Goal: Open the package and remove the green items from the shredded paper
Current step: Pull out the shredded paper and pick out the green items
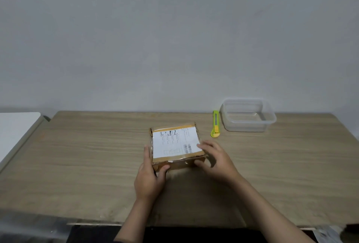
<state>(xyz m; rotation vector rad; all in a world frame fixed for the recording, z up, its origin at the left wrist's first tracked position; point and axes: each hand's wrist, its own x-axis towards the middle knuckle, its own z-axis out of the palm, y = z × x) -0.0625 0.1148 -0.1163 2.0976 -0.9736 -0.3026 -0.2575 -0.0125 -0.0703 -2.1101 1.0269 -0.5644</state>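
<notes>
A small cardboard package (174, 141) with a white shipping label and clear tape lies closed in the middle of the wooden table (87, 155). My left hand (149, 178) grips its near left corner, thumb on the front face and fingers along the left side. My right hand (215, 159) rests on the near right corner, fingertips on the lid's edge and thumb against the front. The package's contents are hidden.
A green utility knife (215, 124) lies to the right of the package, beyond my right hand. A clear plastic container (247, 115) with nothing in it stands at the back right by the wall. A white surface (13, 128) adjoins the table's left side.
</notes>
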